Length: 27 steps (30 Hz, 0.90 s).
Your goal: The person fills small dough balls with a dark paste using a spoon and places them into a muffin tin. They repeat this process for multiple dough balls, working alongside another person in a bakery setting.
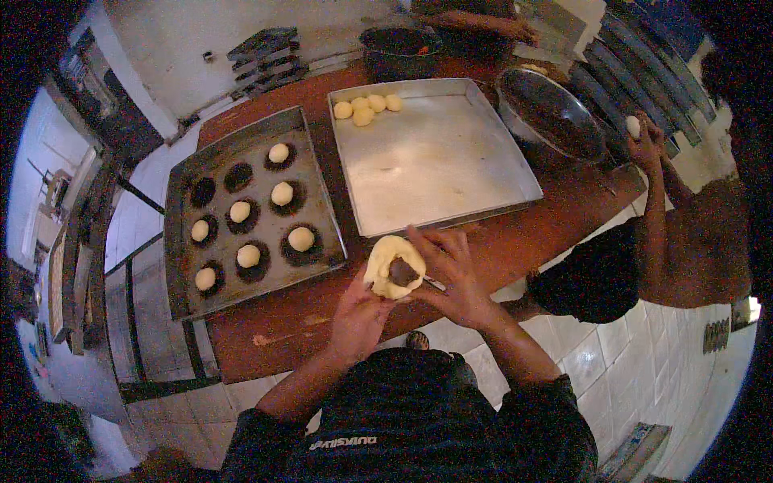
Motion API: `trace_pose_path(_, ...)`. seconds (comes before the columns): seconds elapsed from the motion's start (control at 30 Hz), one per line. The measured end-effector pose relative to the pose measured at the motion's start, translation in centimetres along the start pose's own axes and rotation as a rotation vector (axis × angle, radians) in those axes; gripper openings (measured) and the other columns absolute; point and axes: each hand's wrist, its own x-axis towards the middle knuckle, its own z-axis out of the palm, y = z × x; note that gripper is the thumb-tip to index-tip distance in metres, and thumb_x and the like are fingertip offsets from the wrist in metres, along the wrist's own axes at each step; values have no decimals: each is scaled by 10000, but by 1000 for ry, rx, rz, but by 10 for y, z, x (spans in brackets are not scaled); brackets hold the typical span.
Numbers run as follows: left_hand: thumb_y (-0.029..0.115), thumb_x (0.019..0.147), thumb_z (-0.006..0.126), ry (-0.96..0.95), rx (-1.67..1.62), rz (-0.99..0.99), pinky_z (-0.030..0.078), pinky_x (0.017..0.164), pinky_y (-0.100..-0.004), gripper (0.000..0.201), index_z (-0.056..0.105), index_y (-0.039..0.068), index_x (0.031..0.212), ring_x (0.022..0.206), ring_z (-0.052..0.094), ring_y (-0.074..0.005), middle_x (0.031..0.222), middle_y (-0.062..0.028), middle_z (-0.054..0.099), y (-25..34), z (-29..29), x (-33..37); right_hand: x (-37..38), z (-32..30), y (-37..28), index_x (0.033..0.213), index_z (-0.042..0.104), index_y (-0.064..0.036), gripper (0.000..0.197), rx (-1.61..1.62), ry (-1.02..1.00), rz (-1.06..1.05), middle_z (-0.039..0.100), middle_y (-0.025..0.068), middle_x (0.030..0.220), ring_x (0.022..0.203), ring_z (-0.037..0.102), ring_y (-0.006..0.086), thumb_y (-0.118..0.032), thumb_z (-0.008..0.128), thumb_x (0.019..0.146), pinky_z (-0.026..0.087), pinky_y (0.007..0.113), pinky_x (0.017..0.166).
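Note:
A flattened piece of pale yellow dough (382, 259) with a lump of dark filling (402, 272) on it is in front of me, just past the table's near edge. My left hand (360, 312) holds the dough from below and the left, fingers curled under it. At the dough's right side is my right hand (456, 278), its thumb and fingers bent around a thin, shiny metal utensil (435, 283). Most of that utensil is hidden, so its kind is unclear.
Left, a worn baking tray (316, 153) carries several dough balls on dark round patches. Beside it, a larger metal tray (451, 153) has several yellow balls (363, 116) in its far left corner. Farther right are a metal bowl (555, 113) and a co-worker's hands (646, 145) holding a pale ball.

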Motion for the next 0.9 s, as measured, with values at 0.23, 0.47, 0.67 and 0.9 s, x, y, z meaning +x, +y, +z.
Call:
trace_pose_path(0.23, 113, 1029, 464, -92, 1175, 411, 394, 1079, -342, 524, 289, 11, 1513, 1329, 479, -255, 1433, -173, 483, 23, 45, -15, 18, -16, -15, 1209, 699, -118, 475, 399, 98, 49, 639, 65, 1001, 1010, 548, 267, -236, 803, 761, 382, 414, 970)
trace_pose_path(0.47, 309, 1045, 495, 165, 62, 1, 490, 892, -299, 342, 536, 35, 1246, 1035, 604, -156, 1149, -82, 633, 31, 20, 15, 2, 12, -29, 1128, 730, -137, 325, -48, -11, -209, 620, 82, 1040, 1024, 547, 266, -102, 739, 805, 367, 451, 964)
trace_pose_path(0.67, 315, 1050, 481, 175, 625, 5, 492, 859, -316, 321, 560, 48, 1211, 991, 607, -169, 1106, -64, 625, 24, 28, 10, 10, 0, -27, 1057, 729, -115, 244, 79, 71, -18, 571, 90, 1052, 1047, 539, 255, -109, 748, 814, 405, 412, 942)
trace_pose_path(0.9, 341, 1054, 477, 59, 981, 183, 463, 938, -336, 359, 558, 42, 1238, 1040, 599, -188, 1133, -60, 618, 24, 29, 9, 19, 8, -19, 1038, 723, -102, 196, 686, 48, 396, 570, 90, 1079, 1054, 529, 262, -131, 736, 844, 413, 393, 976)
